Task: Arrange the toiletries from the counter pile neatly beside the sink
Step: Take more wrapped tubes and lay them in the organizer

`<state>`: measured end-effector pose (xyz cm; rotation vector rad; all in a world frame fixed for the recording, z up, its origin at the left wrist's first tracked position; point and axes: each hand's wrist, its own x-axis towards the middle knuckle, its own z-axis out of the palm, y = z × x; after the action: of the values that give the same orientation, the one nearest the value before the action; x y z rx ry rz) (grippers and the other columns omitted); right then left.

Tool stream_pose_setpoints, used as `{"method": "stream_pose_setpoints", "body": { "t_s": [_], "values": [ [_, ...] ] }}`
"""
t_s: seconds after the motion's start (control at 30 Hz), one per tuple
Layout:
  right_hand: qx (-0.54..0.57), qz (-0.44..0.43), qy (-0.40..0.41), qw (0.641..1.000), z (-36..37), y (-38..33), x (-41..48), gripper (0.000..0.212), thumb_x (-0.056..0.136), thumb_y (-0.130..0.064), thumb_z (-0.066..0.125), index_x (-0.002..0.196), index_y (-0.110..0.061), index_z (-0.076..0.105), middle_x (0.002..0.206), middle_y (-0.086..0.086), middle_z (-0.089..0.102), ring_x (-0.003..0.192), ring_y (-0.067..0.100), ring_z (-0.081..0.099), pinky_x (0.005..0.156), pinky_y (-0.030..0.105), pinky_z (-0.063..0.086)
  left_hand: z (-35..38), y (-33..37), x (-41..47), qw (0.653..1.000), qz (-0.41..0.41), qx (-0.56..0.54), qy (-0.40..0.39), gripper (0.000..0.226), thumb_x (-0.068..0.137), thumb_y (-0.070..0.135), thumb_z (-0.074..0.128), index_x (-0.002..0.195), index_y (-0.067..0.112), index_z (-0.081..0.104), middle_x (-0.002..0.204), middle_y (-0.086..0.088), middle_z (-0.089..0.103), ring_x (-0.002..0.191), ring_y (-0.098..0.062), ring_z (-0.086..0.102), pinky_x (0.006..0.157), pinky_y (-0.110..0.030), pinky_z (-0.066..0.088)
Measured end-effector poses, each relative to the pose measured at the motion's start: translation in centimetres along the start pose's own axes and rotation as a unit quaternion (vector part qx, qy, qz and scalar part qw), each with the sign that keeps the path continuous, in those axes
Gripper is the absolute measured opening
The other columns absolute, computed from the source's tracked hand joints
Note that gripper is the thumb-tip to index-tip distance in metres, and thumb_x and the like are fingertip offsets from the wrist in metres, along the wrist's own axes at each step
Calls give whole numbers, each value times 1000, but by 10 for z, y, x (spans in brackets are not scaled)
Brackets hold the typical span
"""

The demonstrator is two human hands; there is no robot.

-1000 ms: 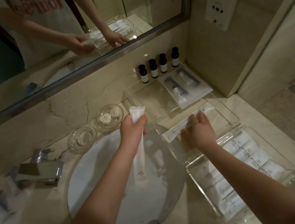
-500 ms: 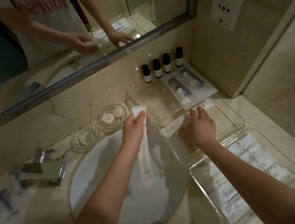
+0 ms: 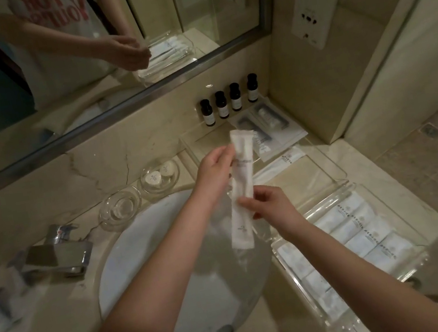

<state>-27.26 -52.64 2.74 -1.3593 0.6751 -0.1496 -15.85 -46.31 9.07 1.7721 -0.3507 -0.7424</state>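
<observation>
Nearest the camera, two bare forearms reach forward over the white sink (image 3: pixel 149 278), its drain plug low in the basin; to the right of the basin a clear tray (image 3: pixel 419 262) on the worktop (image 3: pixel 380 167) holds a row of white sachets (image 3: pixel 368 236) lying side by side. Above the basin's far right edge both hands hold one long white packet (image 3: pixel 240 188), which stands nearly upright and tilts slightly; the right hand (image 3: pixel 272 206) pinches its lower half between thumb and fingers, and the left hand (image 3: pixel 214 172) grips its upper half, fingers curled round the edge. To the left sits a chrome tap (image 3: pixel 59 256), with blurred pale items on the worktop beyond it; two round glass dishes (image 3: pixel 141 192) stand just behind the basin, the right one holding two small round white pieces. Past the hands lies a second clear tray (image 3: pixel 324 161), a long white packet inside it; a flat pouch (image 3: pixel 270 131) with dark contents rests farther back; four small dark bottles (image 3: pixel 229 102) stand in a row against the wall, under the mirror (image 3: pixel 76 45).
</observation>
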Motion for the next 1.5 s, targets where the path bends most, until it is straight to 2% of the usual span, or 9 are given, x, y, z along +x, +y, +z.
{"method": "stream_pose_setpoints", "body": {
  "t_s": [0.17, 0.27, 0.43, 0.67, 0.83, 0.93, 1.03, 1.1, 1.5],
  "values": [
    [94, 89, 160, 978, -39, 2, 5, 9, 90, -11, 58, 83, -8, 62, 73, 4, 61, 66, 14, 59, 52, 20, 49, -1, -37, 7, 979, 14, 201, -5, 30, 93, 25, 53, 116, 8, 63, 120, -7, 64, 112, -20, 58, 91, -24, 41],
    [112, 151, 223, 957, -52, 12, 15, 22, 91, -11, 57, 69, -8, 52, 70, 7, 54, 62, 19, 55, 54, 24, 50, 1, -66, 11, 932, 45, 355, -65, 35, 92, 21, 55, 123, 7, 59, 130, -10, 58, 121, -26, 53, 99, -27, 39],
    [110, 214, 259, 935, -48, 19, 41, 17, 86, -4, 55, 69, -4, 50, 61, 11, 54, 45, 19, 56, 43, 22, 48, 16, -85, 13, 834, 93, 522, -153, 44, 94, 34, 48, 132, 13, 50, 144, -6, 44, 132, -24, 40, 107, -36, 37],
    [11, 263, 236, 935, -44, 31, 63, 14, 84, -9, 56, 75, 2, 60, 81, 18, 67, 74, 32, 66, 74, 44, 59, 23, -101, 14, 766, 98, 611, -172, 45, 95, 38, 41, 135, 17, 47, 153, -5, 30, 140, -21, 27, 106, -40, 28],
    [-310, 205, 160, 915, -65, 17, 58, 33, 87, -33, 57, 79, -2, 60, 73, 12, 64, 77, 29, 65, 75, 35, 55, 26, -102, 13, 758, 109, 623, -162, 43, 95, 35, 40, 135, 18, 45, 154, -7, 26, 140, -23, 26, 106, -41, 26],
    [-435, 93, 176, 878, -81, 14, 48, 26, 89, -29, 56, 96, -5, 64, 91, 10, 66, 85, 27, 62, 68, 31, 47, 29, -104, 9, 767, 128, 607, -162, 44, 95, 28, 40, 138, 19, 41, 156, -8, 21, 145, -22, 18, 111, -43, 20],
    [-556, -59, 185, 808, -97, 23, 38, 36, 89, -20, 55, 124, -10, 57, 122, 14, 58, 114, 33, 51, 84, 39, 48, 35, -106, 5, 771, 132, 598, -173, 44, 97, 26, 37, 140, 18, 38, 158, -7, 14, 147, -20, 10, 114, -47, 13],
    [-614, -55, 137, 775, -103, 32, 37, 44, 89, -20, 52, 133, -13, 49, 137, 15, 48, 125, 34, 44, 97, 42, 43, 38, -106, 4, 766, 116, 606, -181, 46, 97, 30, 36, 142, 19, 34, 159, -7, 11, 147, -20, 9, 115, -51, 9],
    [-631, -21, 94, 770, -99, 33, 43, 41, 88, -19, 47, 129, -20, 45, 142, 7, 37, 123, 29, 44, 99, 42, 38, 41, -103, 3, 765, 96, 609, -184, 45, 99, 33, 33, 142, 20, 33, 159, -7, 11, 147, -19, 9, 115, -52, 7]
  ]
}}
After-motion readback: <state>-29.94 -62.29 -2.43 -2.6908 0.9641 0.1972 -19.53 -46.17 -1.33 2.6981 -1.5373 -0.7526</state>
